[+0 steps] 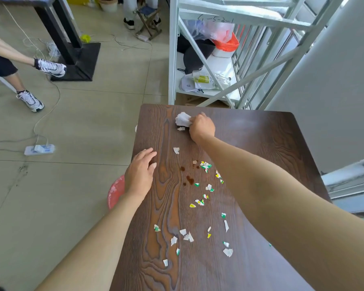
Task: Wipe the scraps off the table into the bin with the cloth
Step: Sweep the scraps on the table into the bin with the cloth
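A dark wood-grain table (261,143) carries several torn paper scraps (205,165), white with green and yellow print, strewn from its middle toward me. Brown liquid spots (188,179) lie among them. My right hand (202,127) is at the far part of the table, shut on a crumpled white cloth (182,119) that touches the tabletop; one scrap (181,128) lies just below it. My left hand (140,173) rests open and flat on the table's left edge. A red bin (115,191) stands on the floor under that edge, mostly hidden by my left arm.
A white metal rack (173,59) with bags and bottles stands just beyond the table's far edge. A grey wall runs along the right. On the tiled floor to the left lie a power strip (39,149) and cables. A person's legs (19,66) are at far left.
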`<state>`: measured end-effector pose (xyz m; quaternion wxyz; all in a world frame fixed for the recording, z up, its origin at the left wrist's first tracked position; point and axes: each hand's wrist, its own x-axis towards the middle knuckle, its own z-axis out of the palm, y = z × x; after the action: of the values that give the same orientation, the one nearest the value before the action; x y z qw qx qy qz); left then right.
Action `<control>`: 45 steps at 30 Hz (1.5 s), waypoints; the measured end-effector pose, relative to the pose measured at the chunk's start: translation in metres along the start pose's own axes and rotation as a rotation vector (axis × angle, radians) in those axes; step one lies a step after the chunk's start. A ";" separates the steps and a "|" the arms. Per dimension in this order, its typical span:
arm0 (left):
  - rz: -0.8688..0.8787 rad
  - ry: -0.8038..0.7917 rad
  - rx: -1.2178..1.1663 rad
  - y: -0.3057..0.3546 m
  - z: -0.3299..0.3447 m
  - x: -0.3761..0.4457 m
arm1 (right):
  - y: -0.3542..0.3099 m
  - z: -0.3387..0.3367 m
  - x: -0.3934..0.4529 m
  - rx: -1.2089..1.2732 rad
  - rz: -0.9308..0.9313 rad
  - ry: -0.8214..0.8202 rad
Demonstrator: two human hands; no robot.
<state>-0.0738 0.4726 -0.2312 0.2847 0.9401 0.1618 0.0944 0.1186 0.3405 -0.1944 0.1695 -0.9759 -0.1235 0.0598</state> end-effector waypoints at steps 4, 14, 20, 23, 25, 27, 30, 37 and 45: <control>-0.003 -0.006 -0.011 -0.001 -0.003 0.002 | 0.003 0.011 -0.017 -0.033 -0.171 -0.062; -0.025 -0.047 -0.010 0.004 0.000 -0.002 | 0.048 0.004 -0.127 -0.092 -0.577 -0.171; 0.007 -0.091 0.047 0.011 -0.001 -0.014 | 0.066 -0.018 -0.151 -0.102 -0.678 -0.176; 0.056 -0.122 0.079 0.012 -0.003 -0.029 | 0.080 -0.040 -0.132 -0.065 -0.527 -0.009; 0.097 -0.125 0.110 0.011 -0.005 -0.039 | 0.096 -0.057 -0.117 -0.106 -0.365 0.057; 0.126 -0.125 0.138 0.009 -0.005 -0.046 | 0.117 -0.068 -0.107 -0.144 -0.167 0.084; 0.150 -0.138 0.158 0.007 -0.003 -0.052 | 0.142 -0.067 -0.108 -0.148 0.114 0.078; 0.127 -0.169 0.116 0.008 0.001 -0.050 | 0.130 -0.034 -0.146 -0.080 0.138 0.030; 0.087 -0.180 0.179 0.020 0.001 -0.051 | 0.106 -0.025 -0.184 -0.082 -0.142 -0.146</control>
<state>-0.1161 0.4387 -0.2249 0.2085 0.9726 0.1023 0.0070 -0.0314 0.1876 -0.1942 0.1240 -0.9638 -0.2066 0.1138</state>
